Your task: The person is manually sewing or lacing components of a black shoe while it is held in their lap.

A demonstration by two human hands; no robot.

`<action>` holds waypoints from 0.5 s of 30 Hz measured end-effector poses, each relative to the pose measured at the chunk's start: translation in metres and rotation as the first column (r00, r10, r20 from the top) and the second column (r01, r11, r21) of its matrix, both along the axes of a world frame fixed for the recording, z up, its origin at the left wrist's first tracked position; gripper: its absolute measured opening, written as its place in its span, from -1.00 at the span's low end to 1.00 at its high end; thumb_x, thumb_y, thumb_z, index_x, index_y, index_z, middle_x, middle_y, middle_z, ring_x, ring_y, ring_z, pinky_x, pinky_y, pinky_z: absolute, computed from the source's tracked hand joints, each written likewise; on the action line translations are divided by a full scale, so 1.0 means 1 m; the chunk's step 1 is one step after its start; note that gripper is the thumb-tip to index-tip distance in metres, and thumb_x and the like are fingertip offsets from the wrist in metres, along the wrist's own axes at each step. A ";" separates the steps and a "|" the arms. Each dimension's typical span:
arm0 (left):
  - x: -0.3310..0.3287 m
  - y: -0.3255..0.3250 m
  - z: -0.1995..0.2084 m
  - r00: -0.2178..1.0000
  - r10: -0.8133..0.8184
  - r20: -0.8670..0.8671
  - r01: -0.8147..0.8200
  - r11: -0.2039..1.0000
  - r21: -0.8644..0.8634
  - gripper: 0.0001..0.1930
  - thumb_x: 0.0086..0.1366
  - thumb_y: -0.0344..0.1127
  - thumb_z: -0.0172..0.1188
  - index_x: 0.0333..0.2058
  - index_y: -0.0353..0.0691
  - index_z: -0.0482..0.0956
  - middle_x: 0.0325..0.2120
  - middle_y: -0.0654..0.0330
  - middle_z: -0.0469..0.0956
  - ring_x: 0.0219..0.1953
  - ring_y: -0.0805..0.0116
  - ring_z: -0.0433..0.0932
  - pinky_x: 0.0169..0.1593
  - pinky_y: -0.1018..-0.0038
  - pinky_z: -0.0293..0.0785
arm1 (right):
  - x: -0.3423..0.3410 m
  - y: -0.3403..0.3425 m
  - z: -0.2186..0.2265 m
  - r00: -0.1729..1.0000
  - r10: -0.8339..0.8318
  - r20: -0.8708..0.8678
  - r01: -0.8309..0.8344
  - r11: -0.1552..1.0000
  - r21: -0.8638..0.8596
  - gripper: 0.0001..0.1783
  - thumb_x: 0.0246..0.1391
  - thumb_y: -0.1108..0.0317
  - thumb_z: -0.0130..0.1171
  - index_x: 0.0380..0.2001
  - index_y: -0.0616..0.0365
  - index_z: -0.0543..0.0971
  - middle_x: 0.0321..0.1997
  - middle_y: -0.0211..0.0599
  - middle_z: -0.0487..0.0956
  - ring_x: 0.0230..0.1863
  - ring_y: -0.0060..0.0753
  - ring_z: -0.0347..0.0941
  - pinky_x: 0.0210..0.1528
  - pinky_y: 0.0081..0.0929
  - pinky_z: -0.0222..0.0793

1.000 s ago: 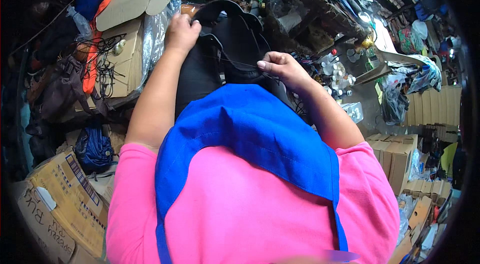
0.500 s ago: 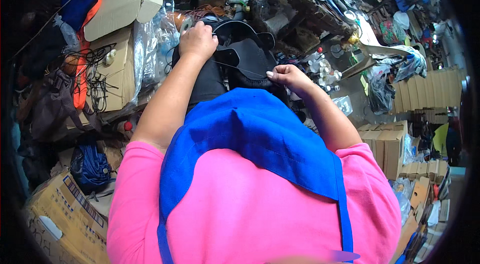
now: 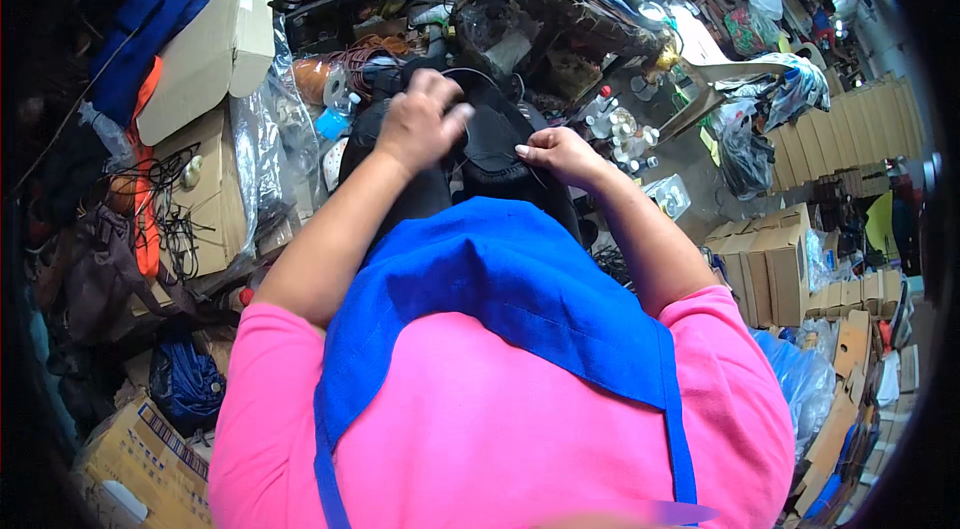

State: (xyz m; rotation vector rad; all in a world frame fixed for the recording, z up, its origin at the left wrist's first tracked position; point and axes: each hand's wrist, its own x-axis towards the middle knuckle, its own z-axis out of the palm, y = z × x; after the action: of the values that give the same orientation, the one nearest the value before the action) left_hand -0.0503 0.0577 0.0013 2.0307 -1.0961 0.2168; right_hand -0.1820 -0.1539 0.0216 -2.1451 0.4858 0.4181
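A black leather piece (image 3: 492, 134), looking like a shoe upper with a gathered, stitched edge, lies over my lap beyond the blue apron (image 3: 490, 249). At its right edge my right hand (image 3: 562, 157) is closed, thumb and forefinger pinched together; what sits between the fingertips is too small to make out. My left hand (image 3: 425, 124) hovers at the left side of the black piece, its fingers smeared by motion, so I cannot tell whether it grips anything. Dark cloth or leather (image 3: 410, 199) covers my left leg below that hand.
At the left are an opened cardboard box (image 3: 205, 49), clear plastic wrap (image 3: 270, 129) and tangled black cords (image 3: 185, 219). A cluttered bench (image 3: 570, 14) stands ahead. Small bottles (image 3: 620, 134) crowd the right side, with stacked cardboard (image 3: 770, 264) farther right.
A thin thread stretched between both hands earlier; I cannot see it clearly now. My left hand has moved right and nearer, blurring. My right hand stays by the piece's edge. The whole view has shifted slightly.
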 end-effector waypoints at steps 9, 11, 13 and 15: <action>-0.051 0.011 -0.005 0.924 -0.365 0.111 0.328 0.909 0.259 -0.71 0.05 -0.19 0.25 -0.28 -0.16 0.48 -0.39 0.19 0.45 -0.38 0.22 0.48 -0.31 0.37 0.37 | 0.008 0.027 0.029 0.901 0.338 0.274 -0.107 0.783 -0.612 -0.60 -0.12 -0.01 0.26 -0.52 0.15 0.53 -0.37 -0.20 0.54 -0.19 -0.10 0.45 -0.17 -0.21 0.22; -0.053 0.013 -0.005 0.923 -0.365 0.118 0.323 0.906 0.272 -0.72 0.04 -0.20 0.25 -0.29 -0.16 0.48 -0.40 0.20 0.45 -0.39 0.23 0.48 -0.32 0.38 0.36 | 0.005 0.022 0.033 0.906 0.360 0.225 -0.179 0.804 -0.567 -0.59 -0.11 -0.01 0.25 -0.54 0.17 0.52 -0.42 -0.17 0.53 -0.25 -0.10 0.46 -0.22 -0.21 0.24; -0.057 0.014 -0.005 0.917 -0.377 0.130 0.330 0.901 0.284 -0.73 0.04 -0.21 0.25 -0.30 -0.16 0.48 -0.41 0.21 0.45 -0.40 0.24 0.47 -0.32 0.39 0.35 | 0.004 0.014 0.027 0.910 0.381 0.167 -0.307 0.886 -0.349 -0.59 -0.05 0.05 0.21 -0.58 0.25 0.51 -0.56 -0.04 0.49 -0.48 -0.07 0.46 -0.39 -0.21 0.31; -0.058 0.010 -0.003 0.911 -0.387 0.141 0.338 0.898 0.280 -0.74 0.01 -0.23 0.26 -0.32 -0.16 0.48 -0.44 0.22 0.44 -0.42 0.27 0.47 -0.35 0.40 0.35 | 0.002 0.007 0.022 0.895 0.420 0.151 -0.389 0.900 -0.200 -0.66 0.00 0.16 0.15 -0.56 0.28 0.51 -0.60 0.03 0.46 -0.60 -0.10 0.39 -0.47 -0.25 0.30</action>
State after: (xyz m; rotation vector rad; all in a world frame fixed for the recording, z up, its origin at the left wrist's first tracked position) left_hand -0.1085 0.0676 -0.0013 2.0021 -1.6776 0.0851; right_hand -0.1798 -0.1471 0.0440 -2.4230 -0.0472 0.4057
